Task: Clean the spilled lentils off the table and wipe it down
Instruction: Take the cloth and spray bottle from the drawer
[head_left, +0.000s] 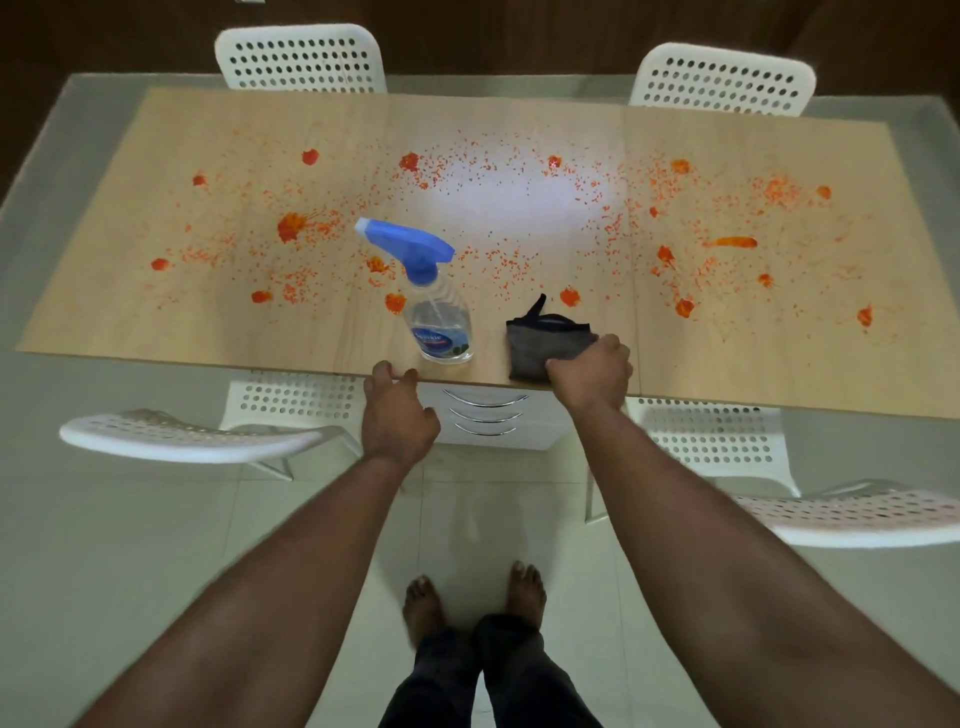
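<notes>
Orange lentils (296, 227) lie scattered in grains and clumps over most of the wooden table (156, 322). A folded grey cloth (540, 343) lies near the table's front edge, and my right hand (592, 371) grips its near right corner. A clear spray bottle with a blue trigger head (436, 306) stands to the left of the cloth. My left hand (397, 413) hovers at the front edge just below the bottle, fingers loosely curled, holding nothing.
Two white perforated chairs (301, 60) stand at the far side, and two more (192, 434) are pulled out on the near side. A white drawer unit (488, 415) sits under the table. My bare feet (472, 592) stand on the tiled floor.
</notes>
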